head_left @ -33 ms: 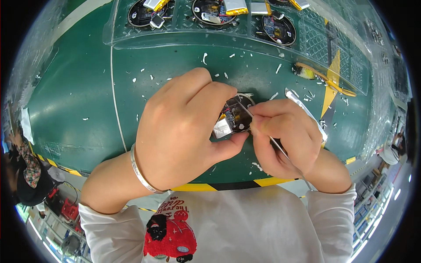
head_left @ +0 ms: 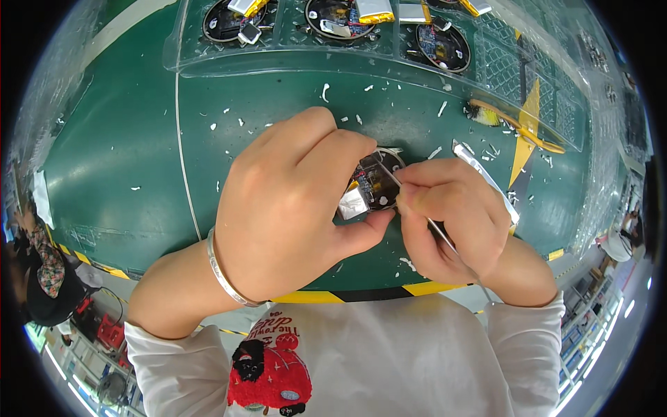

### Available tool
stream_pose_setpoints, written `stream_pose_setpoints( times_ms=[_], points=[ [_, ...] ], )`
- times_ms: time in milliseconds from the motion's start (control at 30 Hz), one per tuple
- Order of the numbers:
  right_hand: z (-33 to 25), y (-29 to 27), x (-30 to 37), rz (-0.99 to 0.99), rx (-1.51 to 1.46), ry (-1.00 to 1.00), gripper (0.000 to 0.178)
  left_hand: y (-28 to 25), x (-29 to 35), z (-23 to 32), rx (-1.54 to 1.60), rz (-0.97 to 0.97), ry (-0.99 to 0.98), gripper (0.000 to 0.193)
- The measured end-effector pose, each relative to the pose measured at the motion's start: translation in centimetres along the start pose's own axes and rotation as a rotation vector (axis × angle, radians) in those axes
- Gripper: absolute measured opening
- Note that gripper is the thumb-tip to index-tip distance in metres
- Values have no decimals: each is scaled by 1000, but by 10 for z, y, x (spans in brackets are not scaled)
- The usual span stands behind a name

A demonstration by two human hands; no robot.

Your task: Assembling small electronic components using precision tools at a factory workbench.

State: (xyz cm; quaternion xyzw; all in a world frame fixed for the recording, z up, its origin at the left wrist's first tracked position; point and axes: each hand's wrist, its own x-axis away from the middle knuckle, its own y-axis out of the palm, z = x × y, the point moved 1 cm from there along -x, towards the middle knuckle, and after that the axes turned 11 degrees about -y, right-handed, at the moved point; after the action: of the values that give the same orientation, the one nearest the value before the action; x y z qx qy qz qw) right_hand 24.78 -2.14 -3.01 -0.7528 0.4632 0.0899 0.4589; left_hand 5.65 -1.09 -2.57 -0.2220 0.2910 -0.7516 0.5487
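Observation:
My left hand [head_left: 292,187] is curled around a small round black electronic housing [head_left: 382,187] with a circuit board inside, holding it near the table's front edge. A silver foil-wrapped piece [head_left: 353,201] sits at the housing's lower left, close to my left thumb. My right hand [head_left: 455,215] is closed in a pen-like grip on a thin metal pick [head_left: 445,236]. The pick's narrow tip reaches into the housing near its upper rim. My left palm and fingers hide the housing's left side.
Beyond my hands, a clear plastic tray [head_left: 292,66] holds several similar round housings [head_left: 442,48] with flat batteries [head_left: 375,10]. A brush with a yellow handle [head_left: 521,130] lies at the right beside a white strip [head_left: 479,170]. White scraps [head_left: 325,92] dot the green table [head_left: 132,160].

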Motion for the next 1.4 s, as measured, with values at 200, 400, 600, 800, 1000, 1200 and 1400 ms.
stream_pose_setpoints(
  times_ms=[200, 400, 600, 800, 1000, 1200, 1400],
  points=[
    [1, 3, -3, -37, -46, -76, 17, -1, 0, 0, -3, 29, 32, 52],
    [3, 3, 2, 20, -12, -36, 15, -1, 0, 1, -8, 17, 21, 52],
    [2, 5, -1, -16, -60, -110, 16, -2, 1, 2, -21, 13, 6, 52],
    [6, 2, 5, 39, -12, -68, 14, -2, 0, 2, -11, 9, 21, 51],
    [5, 5, 0, -16, -84, -127, 15, -1, 1, 1, -14, 19, 24, 51],
    [5, 3, 5, 29, -32, -79, 15, -2, -1, 2, 0, 7, 26, 50],
    [5, 0, 4, -24, -68, -83, 16, -1, 0, 2, -17, 19, 4, 49]
  ],
)
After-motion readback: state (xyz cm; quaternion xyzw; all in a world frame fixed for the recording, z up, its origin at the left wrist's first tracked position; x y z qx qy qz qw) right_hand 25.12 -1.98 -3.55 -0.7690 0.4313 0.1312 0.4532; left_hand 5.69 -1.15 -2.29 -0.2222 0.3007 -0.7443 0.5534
